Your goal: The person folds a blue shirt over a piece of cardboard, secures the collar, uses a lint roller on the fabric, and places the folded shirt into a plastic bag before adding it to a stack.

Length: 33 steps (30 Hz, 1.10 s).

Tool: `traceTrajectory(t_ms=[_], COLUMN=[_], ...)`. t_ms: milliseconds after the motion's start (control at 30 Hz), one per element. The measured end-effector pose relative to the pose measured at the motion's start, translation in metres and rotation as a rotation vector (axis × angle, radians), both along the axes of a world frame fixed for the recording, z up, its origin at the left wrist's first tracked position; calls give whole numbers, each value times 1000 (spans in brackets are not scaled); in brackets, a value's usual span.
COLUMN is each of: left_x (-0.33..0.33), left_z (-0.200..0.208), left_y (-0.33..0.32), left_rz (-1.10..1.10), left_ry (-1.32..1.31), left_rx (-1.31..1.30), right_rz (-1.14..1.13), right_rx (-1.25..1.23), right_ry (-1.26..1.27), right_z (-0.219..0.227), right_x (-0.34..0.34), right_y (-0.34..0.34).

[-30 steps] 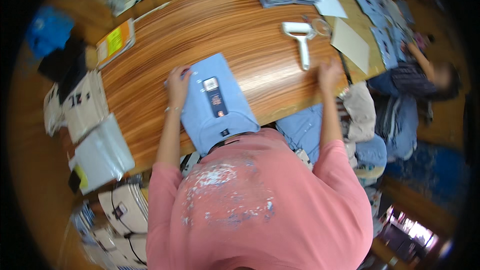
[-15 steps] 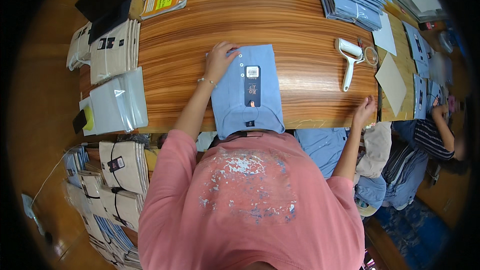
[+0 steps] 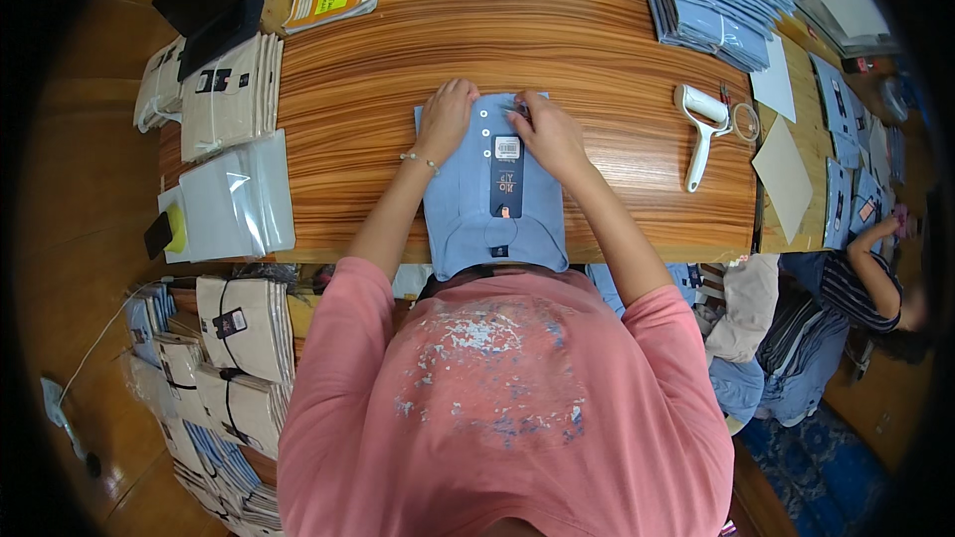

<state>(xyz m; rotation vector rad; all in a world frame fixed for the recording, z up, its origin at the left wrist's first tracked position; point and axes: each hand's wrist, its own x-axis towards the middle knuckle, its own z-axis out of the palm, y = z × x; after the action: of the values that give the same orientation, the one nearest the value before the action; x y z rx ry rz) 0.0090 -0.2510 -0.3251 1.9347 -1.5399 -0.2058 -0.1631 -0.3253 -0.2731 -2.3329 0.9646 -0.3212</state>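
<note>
A folded light-blue button shirt [image 3: 458, 209] lies flat on the table in front of me, its collar end toward my body. On its front are white buttons and a dark hang tag [image 3: 505, 189] with a white sticker. My left hand [image 3: 448, 126], a bracelet at the wrist, is closed over the shirt's far left corner, fingers bent at the edge. At the far right part of the shirt, my right hand [image 3: 552, 139] has its thumb and fingers pinched together. Something small and dark shows at those fingertips, too small to name.
A white lint roller [image 3: 701, 134] lies to the right, beside a tape ring [image 3: 745, 121]. Stacked blue shirts [image 3: 706, 10] stand far right; beige packs [image 3: 231, 99] and clear plastic sleeves [image 3: 239, 194] lie left. Another person's arm [image 3: 875, 259] is at the far right.
My right hand has moved from the table's right edge leftward onto the far end of the shirt. My left hand stays at the far left corner.
</note>
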Motion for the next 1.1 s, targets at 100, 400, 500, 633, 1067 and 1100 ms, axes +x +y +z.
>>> traceTrajectory(t_ms=[100, 400, 500, 633, 1067, 1100], left_x=[-1, 30, 32, 31, 58, 70], left_z=[5, 50, 78, 69, 10, -8], left_y=[0, 96, 165, 203, 130, 135], left_rz=[52, -152, -317, -111, -35, 17], left_ry=[107, 630, 875, 702, 400, 343], left_rx=[27, 370, 887, 798, 143, 33], right_rz=[10, -258, -563, -874, -1078, -1042], right_rx=[-21, -22, -110, -213, -568, -614], right_ry=[107, -102, -369, -215, -223, -342], right_z=[-4, -6, -35, -63, -75, -85], right_x=[16, -56, -159, -269, -296, -293], right_y=[-2, -31, -55, -79, 12, 30])
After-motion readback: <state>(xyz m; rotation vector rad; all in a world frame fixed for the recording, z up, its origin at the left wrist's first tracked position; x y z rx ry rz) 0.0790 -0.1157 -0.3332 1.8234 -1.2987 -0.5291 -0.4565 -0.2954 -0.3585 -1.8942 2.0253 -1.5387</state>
